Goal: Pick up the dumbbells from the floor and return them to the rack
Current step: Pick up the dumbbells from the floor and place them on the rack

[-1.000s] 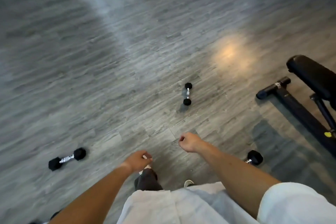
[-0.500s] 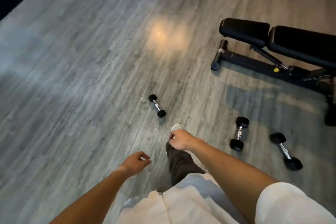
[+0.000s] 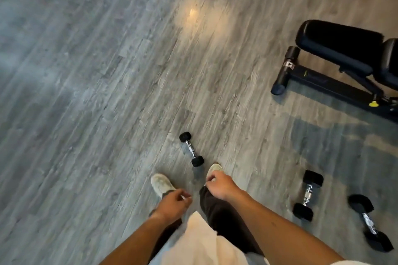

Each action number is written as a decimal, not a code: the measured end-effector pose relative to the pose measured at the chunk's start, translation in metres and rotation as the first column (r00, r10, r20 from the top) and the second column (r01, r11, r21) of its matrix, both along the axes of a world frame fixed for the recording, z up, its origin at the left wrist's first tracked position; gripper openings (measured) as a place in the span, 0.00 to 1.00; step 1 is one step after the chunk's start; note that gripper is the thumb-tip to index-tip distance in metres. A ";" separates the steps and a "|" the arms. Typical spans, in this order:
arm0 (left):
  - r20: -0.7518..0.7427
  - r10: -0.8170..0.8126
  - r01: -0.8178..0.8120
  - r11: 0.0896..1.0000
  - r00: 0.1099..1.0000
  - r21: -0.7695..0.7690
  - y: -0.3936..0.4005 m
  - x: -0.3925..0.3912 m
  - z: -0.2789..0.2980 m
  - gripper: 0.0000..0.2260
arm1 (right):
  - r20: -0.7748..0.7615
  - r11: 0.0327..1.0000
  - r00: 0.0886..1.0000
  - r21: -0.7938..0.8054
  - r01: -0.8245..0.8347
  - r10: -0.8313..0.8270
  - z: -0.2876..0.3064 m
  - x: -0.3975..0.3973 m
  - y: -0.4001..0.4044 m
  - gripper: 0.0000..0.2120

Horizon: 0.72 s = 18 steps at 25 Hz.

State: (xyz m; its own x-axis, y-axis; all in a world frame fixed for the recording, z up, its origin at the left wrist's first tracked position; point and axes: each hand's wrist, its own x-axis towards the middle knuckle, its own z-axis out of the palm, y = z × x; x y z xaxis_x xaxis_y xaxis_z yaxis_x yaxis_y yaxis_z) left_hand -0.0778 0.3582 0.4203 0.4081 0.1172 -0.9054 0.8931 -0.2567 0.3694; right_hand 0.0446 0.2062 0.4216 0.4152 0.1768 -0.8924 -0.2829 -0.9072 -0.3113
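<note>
- Closest in: left hand (image 3: 172,202) and right hand (image 3: 219,185) both hang out in front at about 6 o'clock, fingers loosely curled, holding nothing. Shoes (image 3: 160,185) are just past them.
- Small dumbbell (image 3: 191,149) lies on the floor (image 3: 86,114) right ahead at 12 o'clock from the feet, near end just beside the right shoe. Not touched yet.
- Two bigger dumbbells off at 3 to 4 o'clock: mid dumbbell (image 3: 308,198) and, further right, far-right dumbbell (image 3: 369,224). Close to each other, well apart from the small one.
- Bench (image 3: 336,49) sits way out at 2 o'clock, cut off by the right edge.
- Step-wise, I'd say this is the approach, nothing picked up. Next move looks like bending down and wrapping a hand round the small one's chrome handle, probably the right hand since it's nearer.
- Can't see the rack anywhere, so no idea which way the carry goes.
- Frame's kinda smeary, weight markings are unreadable, and the far-right dumbbell's lower head is soft at the edges.
</note>
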 end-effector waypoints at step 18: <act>-0.234 0.015 -0.054 0.985 0.972 -0.161 0.041 0.029 -0.453 0.07 | -0.144 0.976 0.978 -0.180 0.125 -0.151 -0.546 0.063 0.162 0.22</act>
